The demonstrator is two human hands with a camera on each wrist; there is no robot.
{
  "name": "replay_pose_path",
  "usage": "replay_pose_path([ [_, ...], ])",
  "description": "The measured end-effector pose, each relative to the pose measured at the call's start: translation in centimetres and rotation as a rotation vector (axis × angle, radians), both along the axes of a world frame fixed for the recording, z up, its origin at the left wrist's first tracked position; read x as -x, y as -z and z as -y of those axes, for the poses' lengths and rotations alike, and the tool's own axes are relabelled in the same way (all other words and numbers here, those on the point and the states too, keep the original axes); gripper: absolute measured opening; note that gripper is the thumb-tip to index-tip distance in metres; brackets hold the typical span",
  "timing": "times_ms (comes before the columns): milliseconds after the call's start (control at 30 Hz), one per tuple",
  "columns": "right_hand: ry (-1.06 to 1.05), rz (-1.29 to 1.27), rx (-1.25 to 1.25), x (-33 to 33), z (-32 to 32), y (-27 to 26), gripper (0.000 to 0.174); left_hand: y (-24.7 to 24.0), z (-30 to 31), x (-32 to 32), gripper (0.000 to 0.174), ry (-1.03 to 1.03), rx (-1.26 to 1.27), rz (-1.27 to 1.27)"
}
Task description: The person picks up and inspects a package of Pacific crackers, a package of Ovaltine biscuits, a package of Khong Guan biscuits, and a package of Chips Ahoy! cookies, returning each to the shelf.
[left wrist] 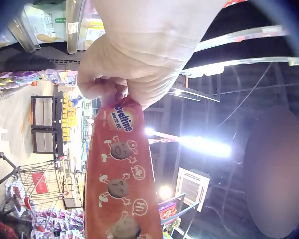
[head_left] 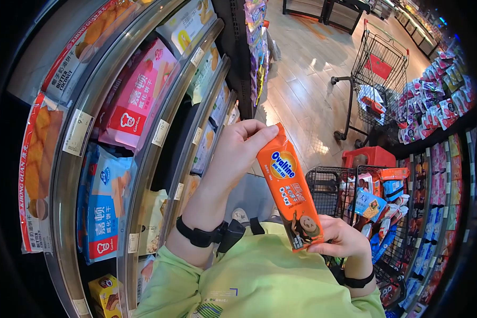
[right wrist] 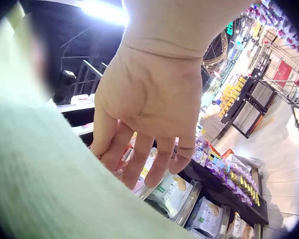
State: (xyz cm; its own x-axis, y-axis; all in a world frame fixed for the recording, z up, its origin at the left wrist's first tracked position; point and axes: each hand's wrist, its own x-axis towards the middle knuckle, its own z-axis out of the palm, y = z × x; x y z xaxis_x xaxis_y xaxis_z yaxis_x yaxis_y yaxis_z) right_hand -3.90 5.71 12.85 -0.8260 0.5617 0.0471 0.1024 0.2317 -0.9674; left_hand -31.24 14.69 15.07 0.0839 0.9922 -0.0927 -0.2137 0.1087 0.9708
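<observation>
An orange Ovaltine packet (head_left: 291, 193) is held in front of the green shirt, its printed front up. The left hand (head_left: 237, 148) pinches its top end between thumb and fingers. At the lower end, the right hand (head_left: 342, 237) grips the corner, thumb on the front edge. In the left wrist view, the left hand (left wrist: 134, 55) holds the top of the packet (left wrist: 120, 174), whose side shows cartoon biscuits. The right wrist view shows the palm of the right hand (right wrist: 149, 104) and its fingers, with the packet mostly hidden.
Shelves on the left hold a pink wafer pack (head_left: 138, 95), a blue wafer pack (head_left: 108, 204) and other biscuits. At the right stand a black wire basket (head_left: 326, 183) of snacks, a red stool (head_left: 370, 156) and a shopping cart (head_left: 379, 66), beside racks of hanging packets.
</observation>
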Motion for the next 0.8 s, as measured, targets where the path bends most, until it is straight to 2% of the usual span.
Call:
replay_pose_path([
  [800,-0.020,0.009,-0.011,4.7,0.8,0.1,0.020,0.5,1.4,4.2,0.018,-0.033,0.050,0.059],
])
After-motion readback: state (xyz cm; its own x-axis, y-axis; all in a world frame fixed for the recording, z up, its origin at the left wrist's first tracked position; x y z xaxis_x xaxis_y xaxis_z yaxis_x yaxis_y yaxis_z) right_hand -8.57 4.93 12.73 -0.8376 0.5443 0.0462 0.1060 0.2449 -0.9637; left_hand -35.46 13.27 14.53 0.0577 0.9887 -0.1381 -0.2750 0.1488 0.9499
